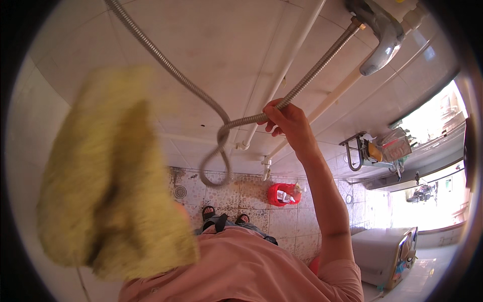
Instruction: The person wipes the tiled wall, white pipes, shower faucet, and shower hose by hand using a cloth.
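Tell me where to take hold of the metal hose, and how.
Probably best: the straight stretch of the metal hose between loop and nut, from the picture's lower right. It slants openly there, while the loop crosses itself. The right grip pinches that stretch.

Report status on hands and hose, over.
Right hand gripping metal hose. Left hand not visible. Blurred yellow cloth or sponge blocking much of the view's left.

A bulky yellow fuzzy cloth point(156, 216) is left of the right hand point(288, 125)'s grip, a rounded red plastic basin point(272, 194) below.
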Action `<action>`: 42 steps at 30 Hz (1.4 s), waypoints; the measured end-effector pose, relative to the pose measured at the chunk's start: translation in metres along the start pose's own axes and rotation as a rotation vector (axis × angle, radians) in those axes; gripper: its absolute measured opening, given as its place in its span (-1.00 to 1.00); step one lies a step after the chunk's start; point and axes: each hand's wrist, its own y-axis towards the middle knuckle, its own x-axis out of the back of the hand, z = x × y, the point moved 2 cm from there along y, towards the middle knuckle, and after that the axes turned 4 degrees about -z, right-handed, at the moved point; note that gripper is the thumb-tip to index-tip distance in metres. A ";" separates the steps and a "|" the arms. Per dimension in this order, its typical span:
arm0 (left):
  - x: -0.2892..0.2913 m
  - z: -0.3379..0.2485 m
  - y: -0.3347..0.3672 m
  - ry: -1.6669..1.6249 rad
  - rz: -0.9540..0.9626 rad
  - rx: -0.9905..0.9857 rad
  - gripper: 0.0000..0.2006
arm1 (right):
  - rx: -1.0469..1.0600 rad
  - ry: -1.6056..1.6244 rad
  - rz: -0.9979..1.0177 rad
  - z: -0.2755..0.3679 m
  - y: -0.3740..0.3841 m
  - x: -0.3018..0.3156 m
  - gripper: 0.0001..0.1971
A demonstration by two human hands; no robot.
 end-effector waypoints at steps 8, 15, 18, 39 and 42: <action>-0.023 -0.002 0.017 -0.009 -0.090 -0.092 -0.74 | 0.149 0.103 0.112 0.046 -0.003 -0.023 -0.78; -0.069 -0.012 0.139 0.165 -0.342 -0.319 -0.75 | 0.226 0.325 0.121 0.100 -0.004 -0.044 -0.75; -0.075 0.001 0.170 0.208 -0.398 -0.277 -0.75 | 0.272 0.417 0.114 0.108 -0.005 -0.049 -0.75; -0.082 0.081 0.093 0.164 -0.302 -0.035 -0.77 | 0.188 0.525 0.051 0.058 -0.005 -0.069 -0.72; -0.085 0.083 0.085 0.145 -0.272 -0.019 -0.77 | 0.203 0.530 0.045 0.056 -0.008 -0.071 -0.72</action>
